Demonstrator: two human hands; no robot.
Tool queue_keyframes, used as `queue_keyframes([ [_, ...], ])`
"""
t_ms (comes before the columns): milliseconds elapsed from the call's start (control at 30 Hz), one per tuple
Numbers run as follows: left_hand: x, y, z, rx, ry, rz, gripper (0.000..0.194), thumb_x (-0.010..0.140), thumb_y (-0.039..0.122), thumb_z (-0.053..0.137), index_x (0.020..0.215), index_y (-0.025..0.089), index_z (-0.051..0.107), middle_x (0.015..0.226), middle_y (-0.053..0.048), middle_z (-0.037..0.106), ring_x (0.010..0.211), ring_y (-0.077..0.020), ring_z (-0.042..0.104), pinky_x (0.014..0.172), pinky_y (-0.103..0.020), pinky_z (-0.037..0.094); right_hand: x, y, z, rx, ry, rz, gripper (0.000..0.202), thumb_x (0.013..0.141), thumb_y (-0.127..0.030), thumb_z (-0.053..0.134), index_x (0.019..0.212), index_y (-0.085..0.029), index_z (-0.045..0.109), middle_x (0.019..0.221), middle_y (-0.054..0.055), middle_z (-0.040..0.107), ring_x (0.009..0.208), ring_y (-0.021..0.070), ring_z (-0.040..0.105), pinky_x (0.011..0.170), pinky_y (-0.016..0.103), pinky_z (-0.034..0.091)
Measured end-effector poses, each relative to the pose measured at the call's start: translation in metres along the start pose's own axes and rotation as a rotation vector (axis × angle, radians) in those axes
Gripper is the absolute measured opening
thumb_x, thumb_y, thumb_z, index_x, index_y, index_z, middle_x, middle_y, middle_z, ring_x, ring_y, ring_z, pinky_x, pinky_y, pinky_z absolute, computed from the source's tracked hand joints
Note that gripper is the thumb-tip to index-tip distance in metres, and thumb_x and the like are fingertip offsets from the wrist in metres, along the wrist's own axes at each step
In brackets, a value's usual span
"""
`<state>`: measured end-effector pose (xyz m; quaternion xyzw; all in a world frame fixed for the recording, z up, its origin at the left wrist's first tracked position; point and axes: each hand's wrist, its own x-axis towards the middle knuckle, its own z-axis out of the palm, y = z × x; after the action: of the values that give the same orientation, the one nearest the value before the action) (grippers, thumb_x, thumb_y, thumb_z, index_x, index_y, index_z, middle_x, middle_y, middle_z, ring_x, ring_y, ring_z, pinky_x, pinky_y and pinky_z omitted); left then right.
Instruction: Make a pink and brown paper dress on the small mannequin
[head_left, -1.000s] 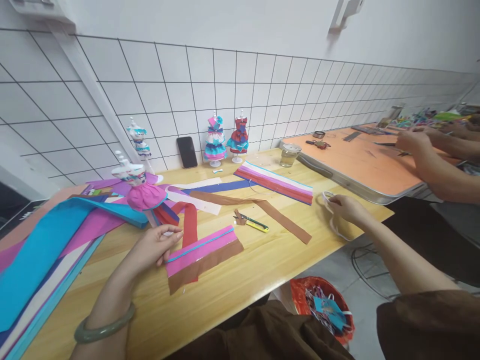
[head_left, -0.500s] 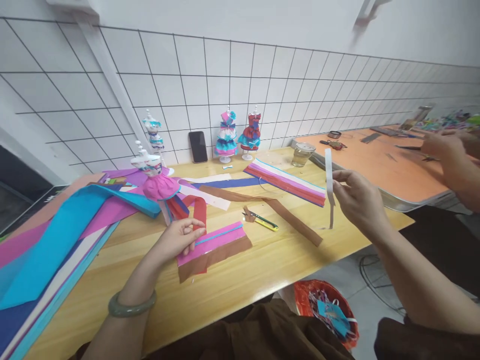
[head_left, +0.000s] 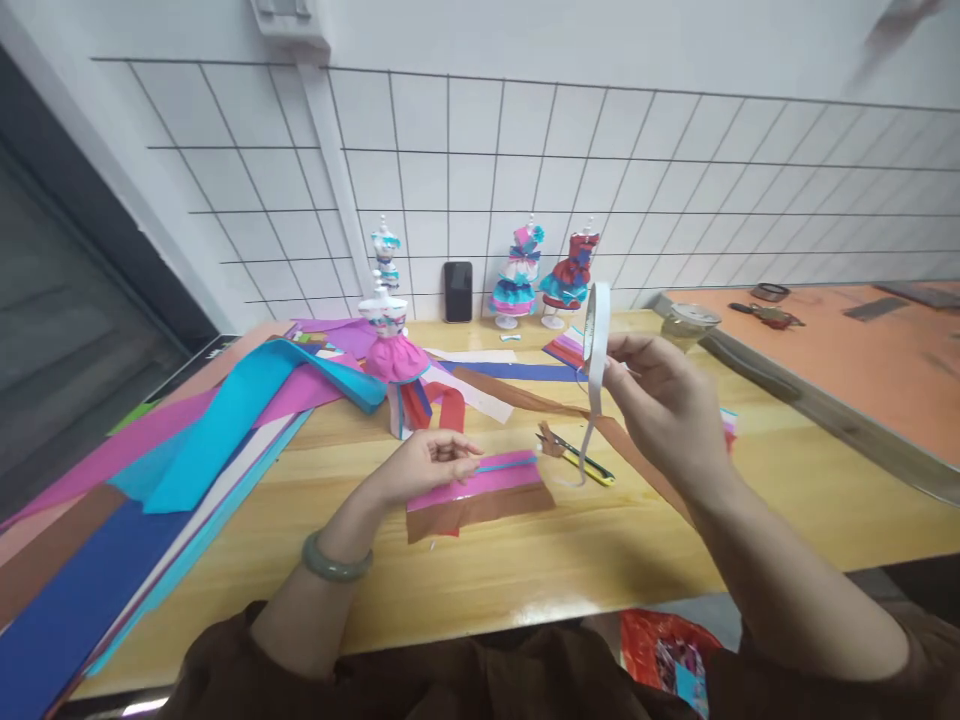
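Note:
My right hand grips a roll of white tape, held upright above the table, with a loose tail of tape hanging down near the yellow-handled snips. Low over the table, my left hand has its thumb and fingertips together at the left end of a thin blue strip. That strip lies on a pink piece, which overlaps a brown piece. Whether the left fingers pinch anything is hidden. Just behind the left hand stands a mannequin in a pink skirt.
Long coloured strips cover the table's left side. Along the wall are a phone, small dressed mannequins and a glass jar. An orange mat lies at right; a red bin stands below the front edge.
The view has turned right. My right hand has brought the tape leftward, closer to the snips and pink piece; the roll's round side now shows. My left hand stays at the blue strip.

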<state>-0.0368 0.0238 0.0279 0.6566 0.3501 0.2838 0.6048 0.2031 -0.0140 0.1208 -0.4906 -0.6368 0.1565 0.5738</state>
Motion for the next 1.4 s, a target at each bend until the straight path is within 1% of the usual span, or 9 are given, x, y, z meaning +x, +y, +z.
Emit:
queue_keyframes([
  [133,-0.001,0.002,-0.001,-0.116,-0.023,0.1,0.035,0.071,0.034,0.066,0.099,0.013,0.064,0.106,-0.012,0.064,0.101,-0.0205,0.059,0.087,-0.031,0.045,0.006,0.003,0.036,0.05,-0.039,0.01,0.016,0.083,-0.029,0.054,0.095,-0.019,0.058,0.089,0.005,0.061,0.082,0.017,0.06,0.073,0.032,0.05],
  [200,-0.001,0.001,0.0,-0.193,-0.074,0.129,0.038,0.073,0.033,0.065,0.106,0.013,0.062,0.115,-0.014,0.06,0.107,-0.0227,0.056,0.093,-0.035,0.041,0.007,0.008,0.054,0.044,-0.039,0.022,0.017,0.083,-0.031,0.054,0.094,-0.018,0.058,0.088,0.005,0.062,0.081,0.0174,0.059,0.073,0.034,0.05],
  [300,-0.002,-0.003,0.002,-0.346,-0.133,0.163,0.043,0.073,0.03,0.066,0.112,0.014,0.059,0.116,-0.016,0.059,0.109,-0.0249,0.055,0.096,-0.039,0.039,0.004,0.016,0.076,0.065,-0.032,0.02,0.018,0.083,-0.031,0.053,0.093,-0.017,0.058,0.088,0.006,0.063,0.079,0.0176,0.06,0.07,0.034,0.05],
  [433,-0.004,-0.006,0.002,-0.436,-0.233,0.142,0.045,0.074,0.031,0.065,0.114,0.012,0.055,0.096,-0.016,0.066,0.091,-0.0245,0.063,0.084,-0.039,0.046,0.003,0.028,0.093,0.011,-0.033,-0.011,0.015,0.083,-0.028,0.051,0.091,-0.017,0.058,0.089,0.007,0.064,0.078,0.0176,0.06,0.064,0.031,0.049],
  [533,-0.005,-0.004,-0.002,-0.515,-0.269,0.115,0.046,0.074,0.031,0.065,0.115,0.013,0.052,0.086,-0.012,0.065,0.079,-0.0232,0.066,0.071,-0.035,0.05,0.005,0.041,0.093,-0.132,0.005,-0.089,0.014,0.083,-0.027,0.05,0.09,-0.017,0.058,0.087,0.008,0.063,0.079,0.0186,0.059,0.063,0.03,0.048],
  [767,-0.002,-0.006,-0.009,-0.612,-0.253,-0.02,0.043,0.076,0.026,0.062,0.115,0.014,0.048,0.095,-0.014,0.064,0.055,-0.0121,0.063,0.05,-0.021,0.047,0.005,0.065,0.08,-0.449,-0.017,-0.233,0.014,0.086,-0.024,0.046,0.092,-0.017,0.056,0.087,0.009,0.062,0.082,0.0213,0.055,0.072,0.034,0.044],
  [1033,0.0,-0.01,-0.008,-0.562,-0.197,-0.104,0.024,0.077,0.024,0.061,0.096,0.009,0.058,0.079,-0.008,0.065,0.041,-0.0045,0.053,0.039,-0.014,0.038,-0.008,0.084,0.078,-0.805,-0.384,-0.087,0.021,0.089,-0.025,0.04,0.09,-0.017,0.059,0.088,0.009,0.062,0.084,0.0212,0.057,0.068,0.028,0.04],
  [1233,0.005,-0.014,-0.01,-0.58,-0.084,-0.238,0.025,0.081,0.027,0.056,0.096,0.008,0.061,0.07,-0.006,0.065,0.04,-0.005,0.052,0.034,-0.014,0.036,-0.017,0.108,0.084,-0.885,-0.556,-0.01,0.019,0.085,-0.022,0.044,0.083,-0.015,0.062,0.084,0.011,0.065,0.08,0.0208,0.059,0.062,0.026,0.038],
  [1400,0.008,-0.018,-0.011,-0.594,-0.04,-0.316,0.026,0.081,0.027,0.057,0.097,0.007,0.062,0.067,-0.006,0.066,0.04,-0.0049,0.053,0.033,-0.013,0.035,-0.02,0.109,0.086,-0.855,-0.628,-0.003,0.023,0.086,-0.024,0.043,0.08,-0.016,0.064,0.084,0.012,0.066,0.079,0.0218,0.06,0.063,0.028,0.041],
])
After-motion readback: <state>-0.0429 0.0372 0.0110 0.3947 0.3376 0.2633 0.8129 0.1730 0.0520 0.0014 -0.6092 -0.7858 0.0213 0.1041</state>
